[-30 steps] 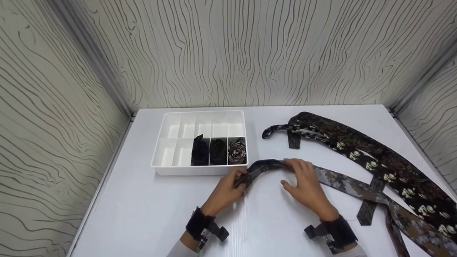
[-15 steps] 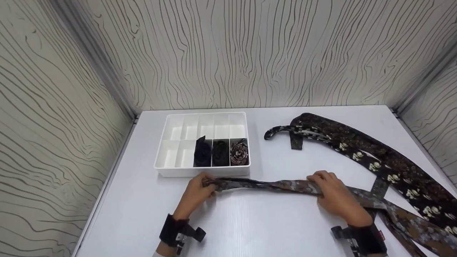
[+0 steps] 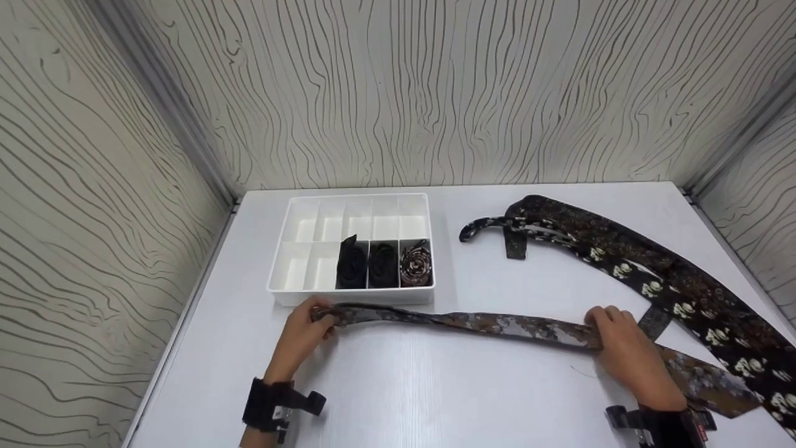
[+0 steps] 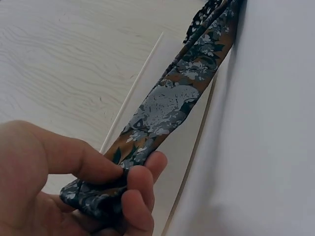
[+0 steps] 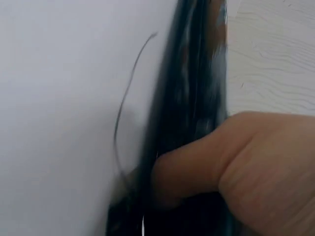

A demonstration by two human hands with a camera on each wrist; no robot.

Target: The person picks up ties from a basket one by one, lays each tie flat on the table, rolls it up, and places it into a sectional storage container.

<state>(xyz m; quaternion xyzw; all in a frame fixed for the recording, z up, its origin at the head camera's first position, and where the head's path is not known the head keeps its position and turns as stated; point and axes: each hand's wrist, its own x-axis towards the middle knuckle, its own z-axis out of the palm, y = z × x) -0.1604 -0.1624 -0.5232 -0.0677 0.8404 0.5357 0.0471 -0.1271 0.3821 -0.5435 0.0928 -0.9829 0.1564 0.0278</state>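
A brown-and-grey floral necktie (image 3: 510, 325) stretches nearly straight along the front of the white box. At its left end, my left hand (image 3: 298, 336) pinches the folded fabric between thumb and fingers; the flowers show clearly on the necktie (image 4: 182, 88) in the left wrist view. Farther right, my right hand (image 3: 631, 358) grips the same necktie, its thumb (image 5: 192, 172) laid across the blurred cloth in the right wrist view. The pointed wide end (image 3: 715, 389) lies beyond my right hand on the table.
The white divided box (image 3: 351, 298) holds a dark rolled tie (image 3: 352, 267), a blackish roll (image 3: 384, 266) and a patterned roll (image 3: 415, 264). A black tie with pale flowers (image 3: 684, 309) and a dark brown tie (image 3: 622, 227) lie at right. A loose thread (image 5: 118, 118) lies nearby.
My left hand has moved left with the tie's end, and my right hand has slid right along it. The curved tie is now drawn straighter and lies closer to me.
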